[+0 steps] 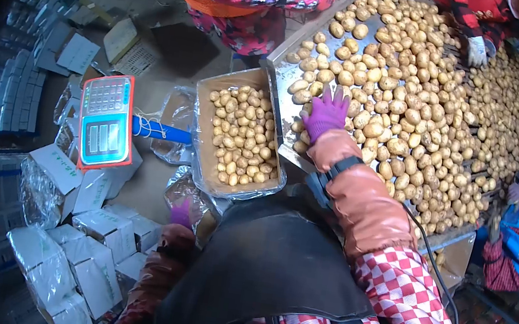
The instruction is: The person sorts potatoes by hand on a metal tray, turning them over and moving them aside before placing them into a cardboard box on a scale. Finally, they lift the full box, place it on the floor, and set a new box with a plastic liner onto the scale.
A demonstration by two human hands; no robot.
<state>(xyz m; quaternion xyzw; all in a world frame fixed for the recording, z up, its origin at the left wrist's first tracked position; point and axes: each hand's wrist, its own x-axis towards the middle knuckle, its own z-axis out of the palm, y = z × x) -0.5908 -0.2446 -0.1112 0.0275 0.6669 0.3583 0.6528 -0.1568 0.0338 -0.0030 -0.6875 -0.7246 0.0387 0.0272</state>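
Observation:
My right hand (327,113), in a purple knitted glove, lies on potatoes (406,110) at the near left edge of a metal sorting table (295,108). Its fingers are spread and it grips nothing. My left hand (181,213), also in a purple glove, is low beside clear plastic wrap (192,191). Most of its fingers are hidden, so whether it holds the plastic cannot be made out. Between the hands and farther forward stands an open cardboard box (203,111) with a plastic liner, filled with smaller potatoes (243,134).
A red-framed digital scale (106,120) on a blue post stands left of the box. White cartons (90,257) are stacked at lower left. A plastic crate (130,51) sits behind. Co-workers (242,0) stand around the table, one with a gloved hand (477,52) on the potatoes.

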